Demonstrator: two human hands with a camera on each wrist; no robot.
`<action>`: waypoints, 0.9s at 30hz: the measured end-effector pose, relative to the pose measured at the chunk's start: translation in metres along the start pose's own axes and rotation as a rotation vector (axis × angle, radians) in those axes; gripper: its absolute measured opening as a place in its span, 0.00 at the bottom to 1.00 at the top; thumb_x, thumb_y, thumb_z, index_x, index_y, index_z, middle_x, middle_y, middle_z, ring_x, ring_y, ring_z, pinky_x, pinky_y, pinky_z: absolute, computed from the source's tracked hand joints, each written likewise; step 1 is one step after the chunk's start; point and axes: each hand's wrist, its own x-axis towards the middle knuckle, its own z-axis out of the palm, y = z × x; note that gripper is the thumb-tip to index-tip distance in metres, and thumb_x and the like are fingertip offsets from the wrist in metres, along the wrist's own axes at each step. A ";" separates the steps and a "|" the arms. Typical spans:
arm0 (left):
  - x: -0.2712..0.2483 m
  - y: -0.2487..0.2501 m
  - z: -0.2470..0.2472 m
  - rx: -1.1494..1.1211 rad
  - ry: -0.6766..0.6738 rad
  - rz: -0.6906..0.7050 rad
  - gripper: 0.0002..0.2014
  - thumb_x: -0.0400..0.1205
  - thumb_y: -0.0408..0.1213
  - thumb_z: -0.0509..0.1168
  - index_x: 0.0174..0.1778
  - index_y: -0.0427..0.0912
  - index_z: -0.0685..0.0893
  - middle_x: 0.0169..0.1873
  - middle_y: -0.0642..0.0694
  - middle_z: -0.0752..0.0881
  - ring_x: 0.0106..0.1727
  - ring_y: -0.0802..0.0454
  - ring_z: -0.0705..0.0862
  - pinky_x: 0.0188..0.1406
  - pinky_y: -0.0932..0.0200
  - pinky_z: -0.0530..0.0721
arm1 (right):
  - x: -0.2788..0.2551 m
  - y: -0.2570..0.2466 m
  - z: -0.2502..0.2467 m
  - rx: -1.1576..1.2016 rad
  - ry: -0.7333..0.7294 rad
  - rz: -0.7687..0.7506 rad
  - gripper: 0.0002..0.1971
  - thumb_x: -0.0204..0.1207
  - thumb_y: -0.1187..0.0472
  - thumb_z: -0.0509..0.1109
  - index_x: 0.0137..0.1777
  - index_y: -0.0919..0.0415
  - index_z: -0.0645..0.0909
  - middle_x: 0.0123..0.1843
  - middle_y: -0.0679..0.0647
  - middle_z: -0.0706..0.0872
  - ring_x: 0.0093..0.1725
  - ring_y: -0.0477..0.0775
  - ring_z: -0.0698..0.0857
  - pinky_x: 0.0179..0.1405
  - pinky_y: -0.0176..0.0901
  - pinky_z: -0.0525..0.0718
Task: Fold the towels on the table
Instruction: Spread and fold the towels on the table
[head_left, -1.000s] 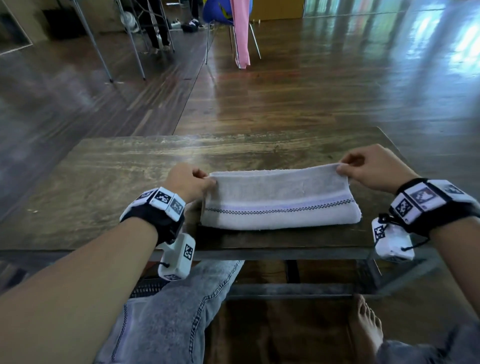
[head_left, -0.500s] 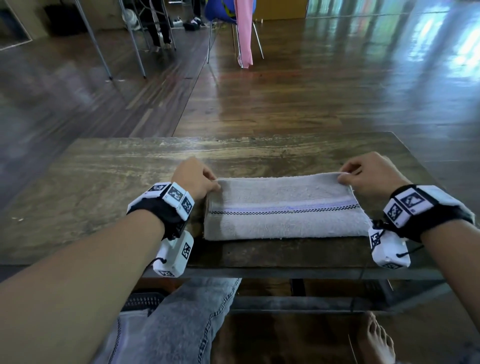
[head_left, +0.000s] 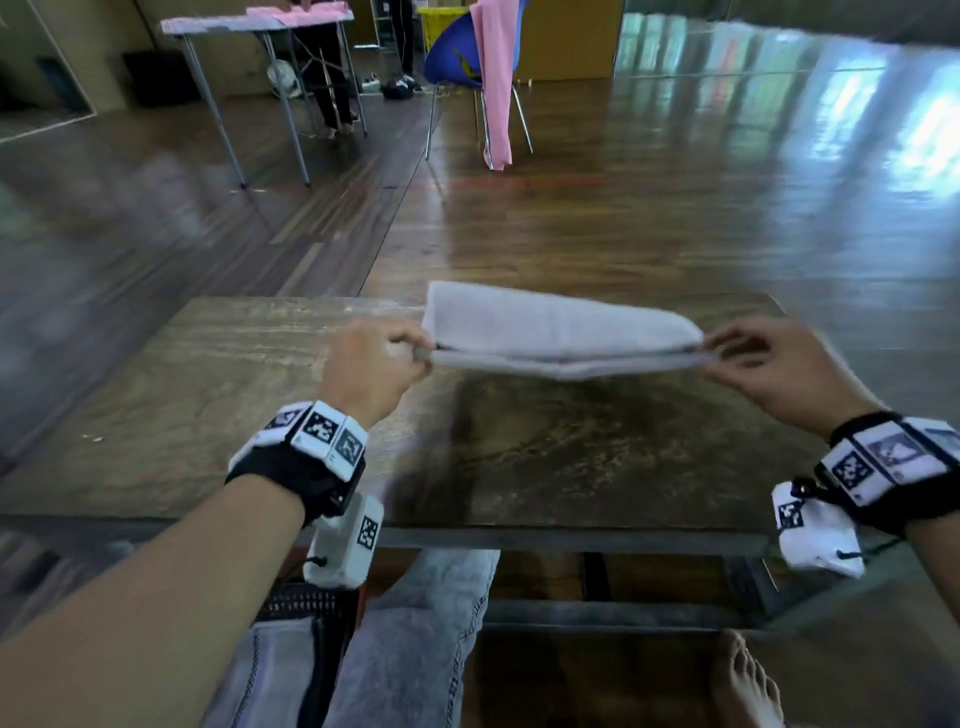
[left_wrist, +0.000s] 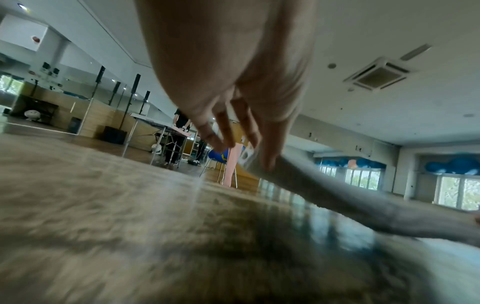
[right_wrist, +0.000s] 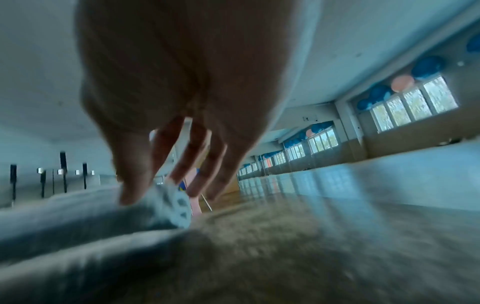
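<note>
Head view: folded grey towel (head_left: 561, 332) held clear above the wooden table (head_left: 218, 415), long axis running left to right. Left hand (head_left: 366, 369) pinching its left end, right hand (head_left: 779, 371) pinching its right end. Folded layers open toward the body.

The towel (head_left: 561, 332) is pale, soft terry cloth with a matt, nubby pile. The desk (head_left: 208, 415) is worn wood, streaky-grained with a dull sheen. The floor (head_left: 675, 208) is glossy dark wood planks. The jeans (head_left: 415, 649) are faded denim.
</note>
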 end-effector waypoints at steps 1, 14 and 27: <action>-0.005 -0.008 0.005 0.050 -0.112 -0.073 0.09 0.71 0.34 0.79 0.45 0.47 0.93 0.49 0.51 0.91 0.44 0.56 0.85 0.41 0.70 0.78 | -0.007 0.005 0.004 -0.081 -0.149 0.053 0.12 0.71 0.65 0.83 0.53 0.54 0.89 0.50 0.55 0.91 0.48 0.53 0.89 0.54 0.46 0.87; -0.010 -0.032 0.067 0.203 -0.174 -0.399 0.22 0.74 0.45 0.74 0.23 0.38 0.72 0.19 0.45 0.73 0.21 0.49 0.71 0.19 0.60 0.62 | -0.022 0.030 0.050 -0.256 -0.139 0.395 0.18 0.82 0.48 0.69 0.35 0.57 0.85 0.38 0.57 0.87 0.43 0.57 0.84 0.40 0.46 0.75; -0.007 -0.028 0.050 0.100 -0.154 -0.513 0.15 0.74 0.36 0.75 0.26 0.39 0.78 0.24 0.43 0.76 0.25 0.48 0.72 0.22 0.60 0.66 | -0.020 0.011 0.059 -0.166 -0.059 0.410 0.11 0.79 0.59 0.72 0.35 0.59 0.85 0.42 0.56 0.88 0.51 0.60 0.84 0.48 0.45 0.77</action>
